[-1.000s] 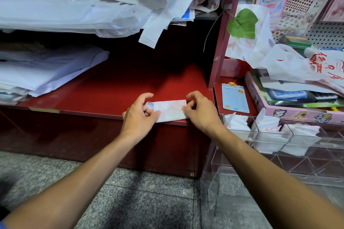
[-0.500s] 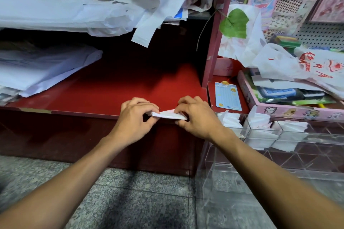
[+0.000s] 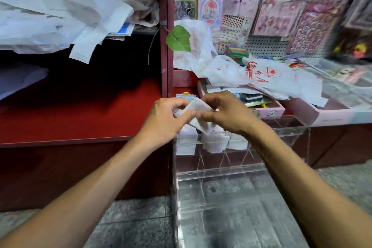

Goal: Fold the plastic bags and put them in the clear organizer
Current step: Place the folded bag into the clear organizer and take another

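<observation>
A person's two hands hold a small folded plastic bag (image 3: 198, 107) in the air above the back edge of the clear organizer (image 3: 231, 169), which stands on the grey speckled floor (image 3: 138, 225) against a red shelf unit (image 3: 80, 119). The left hand (image 3: 167, 119) pinches the bag's left side between thumb and curled fingers; the right hand (image 3: 227, 112) grips its right side, fingers curled over the top. Several folded white bags (image 3: 217, 145) already sit in the organizer's rear compartments, seen through its clear wall. Loose white plastic bags (image 3: 60, 18) lie heaped on the upper shelf, and more bags printed in red (image 3: 259, 76) spill over a pink box (image 3: 332, 116) to the right. A green leaf (image 3: 179, 39) hangs by the shelf's upright, and sticker sheets (image 3: 277, 18) hang on a pegboard behind.
</observation>
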Available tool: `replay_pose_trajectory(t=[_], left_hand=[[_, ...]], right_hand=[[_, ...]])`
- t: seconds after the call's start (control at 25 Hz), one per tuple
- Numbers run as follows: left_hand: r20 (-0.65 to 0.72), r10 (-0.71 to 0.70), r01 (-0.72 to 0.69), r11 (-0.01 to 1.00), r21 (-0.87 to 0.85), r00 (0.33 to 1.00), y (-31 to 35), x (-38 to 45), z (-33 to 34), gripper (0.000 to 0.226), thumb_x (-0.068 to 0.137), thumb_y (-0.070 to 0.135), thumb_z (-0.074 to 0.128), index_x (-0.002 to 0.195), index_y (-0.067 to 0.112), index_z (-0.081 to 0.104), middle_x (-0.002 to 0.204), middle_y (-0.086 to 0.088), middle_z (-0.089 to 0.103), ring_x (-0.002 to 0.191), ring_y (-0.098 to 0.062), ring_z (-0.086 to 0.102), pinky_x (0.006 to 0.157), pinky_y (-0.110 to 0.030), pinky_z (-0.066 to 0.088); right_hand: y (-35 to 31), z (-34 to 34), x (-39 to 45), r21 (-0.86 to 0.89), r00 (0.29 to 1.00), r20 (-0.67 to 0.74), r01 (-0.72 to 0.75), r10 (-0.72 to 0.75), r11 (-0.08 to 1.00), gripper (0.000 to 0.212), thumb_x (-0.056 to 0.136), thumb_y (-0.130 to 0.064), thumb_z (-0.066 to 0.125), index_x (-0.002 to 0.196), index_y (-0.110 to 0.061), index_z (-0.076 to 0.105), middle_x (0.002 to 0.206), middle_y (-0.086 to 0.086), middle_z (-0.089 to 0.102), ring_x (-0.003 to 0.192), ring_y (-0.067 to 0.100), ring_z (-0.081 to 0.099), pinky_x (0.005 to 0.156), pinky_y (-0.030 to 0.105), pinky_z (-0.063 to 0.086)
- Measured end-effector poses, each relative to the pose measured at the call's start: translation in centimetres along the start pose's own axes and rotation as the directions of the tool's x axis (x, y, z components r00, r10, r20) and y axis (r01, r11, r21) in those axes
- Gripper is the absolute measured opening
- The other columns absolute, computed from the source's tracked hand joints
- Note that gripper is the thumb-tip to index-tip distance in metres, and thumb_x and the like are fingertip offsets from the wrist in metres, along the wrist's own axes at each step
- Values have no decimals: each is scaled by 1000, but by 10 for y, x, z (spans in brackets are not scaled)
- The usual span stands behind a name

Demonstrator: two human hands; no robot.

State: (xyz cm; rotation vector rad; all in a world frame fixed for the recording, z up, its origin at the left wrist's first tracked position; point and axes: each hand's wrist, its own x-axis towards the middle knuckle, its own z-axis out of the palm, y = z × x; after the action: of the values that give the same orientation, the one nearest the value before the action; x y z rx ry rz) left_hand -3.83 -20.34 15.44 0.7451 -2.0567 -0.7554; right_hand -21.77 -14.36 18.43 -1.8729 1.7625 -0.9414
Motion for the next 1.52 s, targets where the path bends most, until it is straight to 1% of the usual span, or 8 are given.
replay_pose_trajectory(t=[0.12,0.24,0.52,0.76,0.92,1.08,1.24,1.52], left_hand=[[-72,-1,-3,999,-51,997,18,13,41,21,81,14,75,99,21,67,85,11,70,80,-6,64,71,-14,44],[63,40,-46,994,104,997,19,26,80,36,83,16,69,116,24,58,90,14,70,98,-11,60,87,-26,42],[376,105,-234,919,318,921,0,35,146,68,83,24,66,143,32,35,109,17,62,117,-11,46,106,-28,18],[425,-2,-171,914,369,905,0,36,166,67,86,28,65,144,33,32,118,11,59,122,-12,38,109,-32,15],[403,-15,-167,895,413,915,0,35,171,63,86,30,66,142,31,37,125,10,58,128,-14,35,107,-31,14],[382,-26,-152,891,428,924,5,32,169,60,88,32,65,142,31,39,129,6,55,130,-15,32,110,-32,15],[371,-74,-96,903,419,926,14,31,168,60,90,31,63,144,31,37,131,3,50,127,-14,28,108,-30,17],[373,-77,-89,908,409,925,12,32,168,59,90,32,63,144,32,37,122,7,52,122,-11,30,108,-30,18]], right_hand=[[36,-42,-17,35,964,-223,-139,143,990,5,80,-18,78,81,-17,74,77,0,72,66,9,59,65,31,50],[82,-78,-39,412,814,-421,-221,400,884,12,81,-16,78,92,-19,75,92,1,75,76,11,66,66,27,49],[128,-87,-49,785,686,-355,-149,635,601,19,81,6,64,85,-11,57,84,14,70,70,28,70,57,33,56],[143,-95,-44,801,637,-375,-143,673,581,16,87,6,56,86,-10,53,77,14,67,59,27,68,54,31,57],[165,-101,-49,537,650,-503,-282,570,795,15,82,-11,57,71,-19,63,57,-3,61,58,23,55,60,43,47],[166,-98,-53,77,777,-510,-387,370,919,24,76,-24,52,90,-20,71,76,1,71,71,25,63,69,42,53],[165,-92,-45,-266,846,-375,-491,380,830,23,81,-25,49,93,-16,68,87,9,67,82,32,56,78,37,47],[182,-78,-27,-411,848,-319,-526,423,745,21,86,-20,55,99,-17,71,103,10,69,99,32,59,85,38,43]])
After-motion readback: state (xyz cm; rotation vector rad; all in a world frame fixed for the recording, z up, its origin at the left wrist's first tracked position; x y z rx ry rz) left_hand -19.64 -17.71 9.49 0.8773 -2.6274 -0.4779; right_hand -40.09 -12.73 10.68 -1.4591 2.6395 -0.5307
